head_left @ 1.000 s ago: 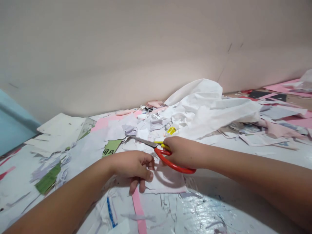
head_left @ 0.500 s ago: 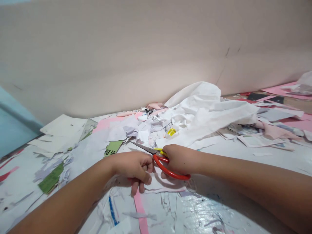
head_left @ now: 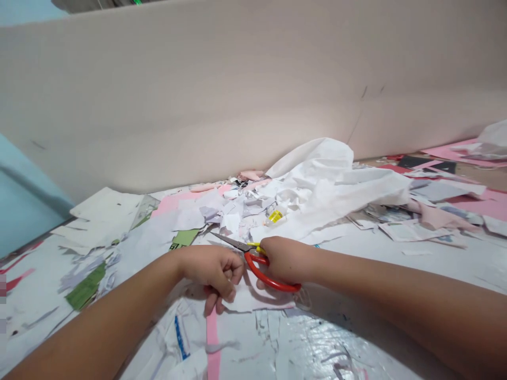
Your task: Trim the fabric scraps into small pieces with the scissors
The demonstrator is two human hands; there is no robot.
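My right hand [head_left: 285, 258] is closed round the red handles of a pair of scissors [head_left: 258, 260]; the blades point left and away, over scattered paper scraps. My left hand [head_left: 212, 270] is curled, fingers pinching a pale sheet of paper [head_left: 253, 298] that lies under both hands. A pink paper strip [head_left: 213, 343] runs from beneath my left hand toward me. The scissor blades sit just beyond my left knuckles.
A crumpled white sheet [head_left: 336, 184] and a small yellow-labelled bottle [head_left: 276, 216] lie behind the hands. Green card pieces [head_left: 85, 287] lie left, pink and white sheets [head_left: 443, 211] right. A beige wall panel [head_left: 237, 95] stands at the back. The surface is glossy and littered.
Both hands have slid slightly toward me and left together with the scissors. The scissor blades have drawn closer to my left hand. The view has tilted up a little.
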